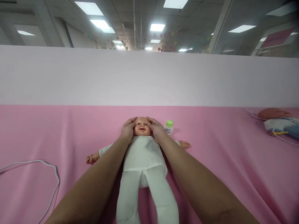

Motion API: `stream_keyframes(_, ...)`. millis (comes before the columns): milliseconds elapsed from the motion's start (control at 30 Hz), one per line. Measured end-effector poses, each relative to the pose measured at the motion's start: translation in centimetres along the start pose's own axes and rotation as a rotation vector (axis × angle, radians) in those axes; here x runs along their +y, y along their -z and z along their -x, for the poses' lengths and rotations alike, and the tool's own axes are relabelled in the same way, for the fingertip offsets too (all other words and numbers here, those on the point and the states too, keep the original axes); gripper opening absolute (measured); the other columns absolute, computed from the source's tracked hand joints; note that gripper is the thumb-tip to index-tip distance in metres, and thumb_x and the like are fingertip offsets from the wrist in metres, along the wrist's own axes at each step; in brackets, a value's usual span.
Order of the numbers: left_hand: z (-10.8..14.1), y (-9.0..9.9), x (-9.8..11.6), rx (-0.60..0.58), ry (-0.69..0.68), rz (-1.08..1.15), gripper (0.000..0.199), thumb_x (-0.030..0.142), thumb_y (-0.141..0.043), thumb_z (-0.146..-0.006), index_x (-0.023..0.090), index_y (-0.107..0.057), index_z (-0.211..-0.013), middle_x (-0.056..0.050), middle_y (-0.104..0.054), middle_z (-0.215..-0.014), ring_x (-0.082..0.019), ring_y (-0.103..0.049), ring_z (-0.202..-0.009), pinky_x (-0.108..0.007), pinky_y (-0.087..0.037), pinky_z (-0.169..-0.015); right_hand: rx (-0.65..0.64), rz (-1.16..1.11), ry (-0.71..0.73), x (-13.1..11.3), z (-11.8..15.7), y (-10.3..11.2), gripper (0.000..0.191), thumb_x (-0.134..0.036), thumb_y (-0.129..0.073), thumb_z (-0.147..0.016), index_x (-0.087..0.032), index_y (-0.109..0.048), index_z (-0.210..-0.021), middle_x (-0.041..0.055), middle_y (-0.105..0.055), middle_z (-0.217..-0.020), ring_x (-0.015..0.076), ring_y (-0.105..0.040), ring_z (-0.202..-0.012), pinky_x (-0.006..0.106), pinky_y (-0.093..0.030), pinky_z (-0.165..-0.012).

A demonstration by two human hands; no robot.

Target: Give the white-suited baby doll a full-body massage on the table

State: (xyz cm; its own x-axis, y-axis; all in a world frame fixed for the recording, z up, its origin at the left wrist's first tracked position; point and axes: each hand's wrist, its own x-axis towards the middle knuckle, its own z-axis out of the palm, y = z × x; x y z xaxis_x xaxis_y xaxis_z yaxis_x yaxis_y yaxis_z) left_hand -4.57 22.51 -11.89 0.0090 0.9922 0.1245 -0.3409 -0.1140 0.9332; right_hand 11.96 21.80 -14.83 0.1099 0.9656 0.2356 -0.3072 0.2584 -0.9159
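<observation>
A baby doll [145, 154] in a white top and trousers lies on its back on the pink sheet, its head away from me. My left hand [128, 129] cups the left side of the doll's head, fingertips near the temple. On the opposite side, my right hand [157, 128] holds the head in the same way, thumb near the cheek. Between the two hands, the doll's face stays visible, while my palms hide its ears. My forearms pass over its spread arms. Just right of my right hand stands a small clear bottle [168, 128] with a green cap.
A pink sheet [210, 174] covers the table, with a white panel [149, 79] along its back edge and glass above. Another doll [273, 113] lies at the far right near blue-and-white cloth [289, 126]. A white cable [56, 174] curves across the left side.
</observation>
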Motion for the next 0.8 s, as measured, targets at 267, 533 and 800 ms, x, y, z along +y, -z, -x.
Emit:
stream_keyframes(267,-0.1,-0.23,-0.17,-0.04,-0.028,-0.044,0.051,0.031,-0.086,-0.062,0.019,-0.07,-0.108,-0.005,-0.072,-0.1,-0.023,-0.07,-0.089,-0.037,-0.057,-0.081,-0.002,0.21,0.081,-0.62,0.2,-0.19,0.053,-0.044,-0.085,-0.073,-0.03,-0.07,-0.122,0.0018,-0.072,-0.127,0.0254,-0.064,-0.122,0.045,-0.05,-0.109)
stream_keyframes(533,-0.33,-0.68,-0.3,-0.014,-0.066,-0.189,0.04,0.04,-0.08,-0.073,0.022,-0.071,-0.107,-0.006,-0.073,-0.1,-0.025,-0.07,-0.093,-0.039,-0.057,-0.086,0.051,0.326,0.1,-0.81,-0.27,-0.35,0.046,-0.056,-0.077,-0.08,-0.027,-0.069,-0.115,0.0027,-0.075,-0.114,0.0247,-0.069,-0.11,0.043,-0.055,-0.101)
stream_keyframes(800,-0.46,-0.29,-0.01,-0.003,-0.002,-0.148,0.043,0.039,-0.074,-0.08,0.021,-0.073,-0.119,-0.01,-0.075,-0.117,-0.028,-0.071,-0.108,-0.042,-0.057,-0.097,-0.009,0.342,0.066,-0.83,-0.26,0.46,0.046,-0.054,-0.062,-0.093,-0.031,-0.067,-0.133,0.0008,-0.063,-0.147,0.0238,-0.056,-0.137,0.043,-0.04,-0.12)
